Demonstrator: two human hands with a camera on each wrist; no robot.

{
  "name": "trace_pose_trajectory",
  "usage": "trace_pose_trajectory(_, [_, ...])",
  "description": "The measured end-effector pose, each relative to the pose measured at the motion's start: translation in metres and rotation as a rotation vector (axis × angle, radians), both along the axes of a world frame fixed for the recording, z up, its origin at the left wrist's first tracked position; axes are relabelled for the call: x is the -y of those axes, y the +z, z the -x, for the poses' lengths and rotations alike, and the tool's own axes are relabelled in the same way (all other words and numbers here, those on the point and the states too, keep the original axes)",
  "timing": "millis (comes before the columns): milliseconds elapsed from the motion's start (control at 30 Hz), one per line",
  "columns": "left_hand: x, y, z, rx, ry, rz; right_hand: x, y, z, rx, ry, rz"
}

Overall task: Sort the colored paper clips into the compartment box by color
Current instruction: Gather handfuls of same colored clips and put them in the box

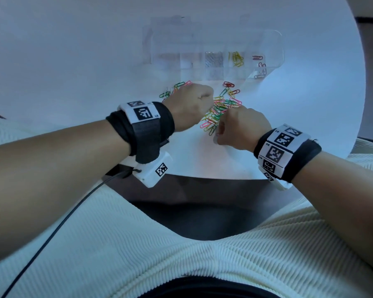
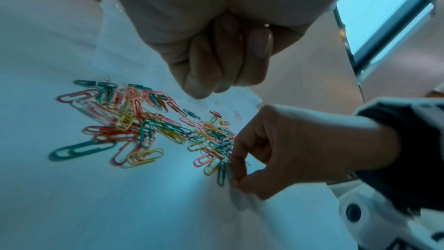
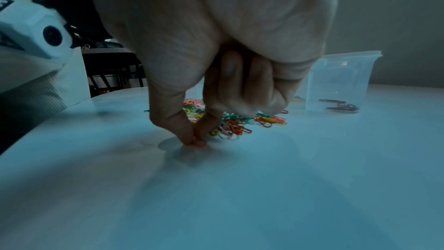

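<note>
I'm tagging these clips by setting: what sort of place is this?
Probably a room in a home or office: a round white table, a window to one side, dark furniture behind. Not certain.

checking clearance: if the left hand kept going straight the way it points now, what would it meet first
Probably the clear compartment box, beyond the paper clip pile. The left hand hangs fisted above the pile, though its height is unclear.

A round white worktop (image 1: 73, 61) carries everything here. Near its middle lies a loose heap of colored paper clips (image 1: 221, 106) (pink, green, yellow, orange, all tangled). Beyond the heap, toward the far edge, sits a clear compartment box (image 1: 215, 43), with yellow clips (image 1: 237, 59) in one cell and a few darker ones nearer the right edge.
</note>
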State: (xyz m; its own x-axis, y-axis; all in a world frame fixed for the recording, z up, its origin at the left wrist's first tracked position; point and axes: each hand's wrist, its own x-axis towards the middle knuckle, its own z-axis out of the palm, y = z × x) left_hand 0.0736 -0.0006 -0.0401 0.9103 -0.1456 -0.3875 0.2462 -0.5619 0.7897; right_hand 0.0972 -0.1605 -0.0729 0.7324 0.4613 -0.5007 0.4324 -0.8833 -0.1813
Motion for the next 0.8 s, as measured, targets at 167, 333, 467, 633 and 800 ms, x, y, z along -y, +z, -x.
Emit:
trace_pose_trajectory(167, [-0.002,0.015,-0.008,-0.026,0.320,0.320,-0.004,0.002,0.008,-0.049,0.005,0.053])
trace_pose_trajectory(333, [-0.023,0.021,-0.025,-0.097,0.450,0.254,-0.010,0.017,-0.006,-0.420,-0.391,-0.385])
trace_pose_trajectory(467, [-0.044,0.025,-0.040,-0.123,0.476,0.074,-0.023,0.036,-0.020,-0.657,-0.818,-0.753])
trace_pose_trajectory(633, [-0.056,0.031,-0.055,-0.183,0.523,0.076,-0.058,0.057,-0.053,-0.665,-1.030,-1.031])
trace_pose_trajectory(800, [-0.062,0.033,-0.071,-0.149,0.518,0.029,-0.090,0.065,-0.077,-0.601,-1.098,-1.060])
